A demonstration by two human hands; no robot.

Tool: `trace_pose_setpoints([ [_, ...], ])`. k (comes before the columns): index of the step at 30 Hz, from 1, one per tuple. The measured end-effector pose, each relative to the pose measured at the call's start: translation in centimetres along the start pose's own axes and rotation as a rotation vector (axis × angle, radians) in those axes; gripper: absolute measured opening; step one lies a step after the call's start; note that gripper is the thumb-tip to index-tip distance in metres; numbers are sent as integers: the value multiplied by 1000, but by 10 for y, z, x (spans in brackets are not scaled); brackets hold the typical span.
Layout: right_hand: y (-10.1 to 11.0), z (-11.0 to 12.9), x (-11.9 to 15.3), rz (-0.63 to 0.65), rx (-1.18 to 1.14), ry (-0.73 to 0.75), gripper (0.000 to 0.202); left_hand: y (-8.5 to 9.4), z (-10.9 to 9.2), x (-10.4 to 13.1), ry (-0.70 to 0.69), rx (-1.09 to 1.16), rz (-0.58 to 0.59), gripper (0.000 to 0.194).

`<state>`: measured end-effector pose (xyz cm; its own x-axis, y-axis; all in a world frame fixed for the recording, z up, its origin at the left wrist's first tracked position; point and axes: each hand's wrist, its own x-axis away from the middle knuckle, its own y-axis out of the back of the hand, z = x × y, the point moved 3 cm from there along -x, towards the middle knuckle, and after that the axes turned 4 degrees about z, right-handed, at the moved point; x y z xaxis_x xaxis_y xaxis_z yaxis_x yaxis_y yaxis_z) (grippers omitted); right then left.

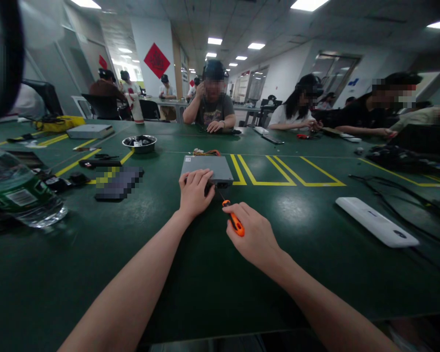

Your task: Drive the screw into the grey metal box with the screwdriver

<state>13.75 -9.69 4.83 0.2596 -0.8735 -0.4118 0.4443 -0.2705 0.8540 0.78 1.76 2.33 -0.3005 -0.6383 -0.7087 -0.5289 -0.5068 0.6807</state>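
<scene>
A grey metal box (214, 166) with wires at its back edge lies flat on the green table (190, 293). My left hand (196, 193) rests over the box's front left part, fingers on its top and thumb at its front side. Just right of it, my right hand (251, 230) is closed round an orange and black screwdriver (237, 224). The shaft points up and left to the front side of the box, near a dark socket. Whether the tip touches anything is too small to tell.
Left are a water bottle (22, 190), a dark phone-like object (119, 184) and a metal bowl (139, 143) of dark parts. A white device (376, 221) and black cables (396, 195) lie right. A person (212, 105) sits opposite; others sit farther right.
</scene>
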Motion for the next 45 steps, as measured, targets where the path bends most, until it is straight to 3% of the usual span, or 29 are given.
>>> trace_pose_setpoints([
  [8, 10, 0, 2, -81, -41, 76, 18, 2, 0, -1, -4, 12, 11, 37],
  [17, 19, -25, 18, -145, 2, 111, 16, 1, 0, 0, -4, 16, -2, 37],
  [29, 14, -29, 12, -155, 2, 83, 16, 2, 0, 0, 0, 36, -9, 40],
  [37, 0, -16, 12, -53, 258, 155, 25, 2, -1, 0, 0, 25, -9, 37],
  [42, 10, -27, 16, -209, 72, -22, 22, 3, -1, 0, -1, 24, -4, 36],
  [45, 13, -27, 17, -217, 112, 30, 11, 2, 0, 0, 5, 27, 5, 37],
])
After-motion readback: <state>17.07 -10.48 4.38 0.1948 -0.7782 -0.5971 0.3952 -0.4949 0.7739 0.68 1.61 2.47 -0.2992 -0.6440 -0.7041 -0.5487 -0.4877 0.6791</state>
